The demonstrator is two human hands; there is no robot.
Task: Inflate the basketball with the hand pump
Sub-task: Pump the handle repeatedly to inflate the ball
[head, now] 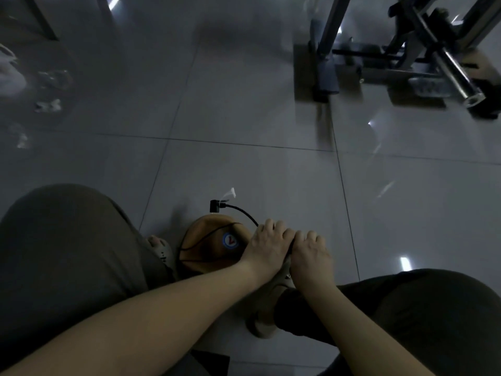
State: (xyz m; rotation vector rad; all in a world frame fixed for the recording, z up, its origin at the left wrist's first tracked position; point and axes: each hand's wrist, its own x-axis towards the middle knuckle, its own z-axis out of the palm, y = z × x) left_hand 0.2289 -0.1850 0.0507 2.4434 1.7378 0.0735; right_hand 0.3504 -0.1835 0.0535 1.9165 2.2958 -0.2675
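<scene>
One basketball (211, 245), one hose (242, 212), left hand (267, 244), right hand (309, 256), fingers (273, 226) clamped round one pump handle (291, 248)

The floor (244, 109) is laid with large glossy grey tiles with thin dark joints, and it shows streaks of reflected light. A brown basketball (203, 248) rests on it, just beside a sandalled foot (162, 252) on its left. A second sandalled foot (264, 318) is planted nearer the bottom. Far off at the upper right stands a metal frame (406, 58) with a shiny tube, its feet set on flat brownish pads (303, 85). Along the left edge lie blurred scraps of crumpled clear plastic (48, 104) and something white (10, 77), too smeared to identify.
</scene>
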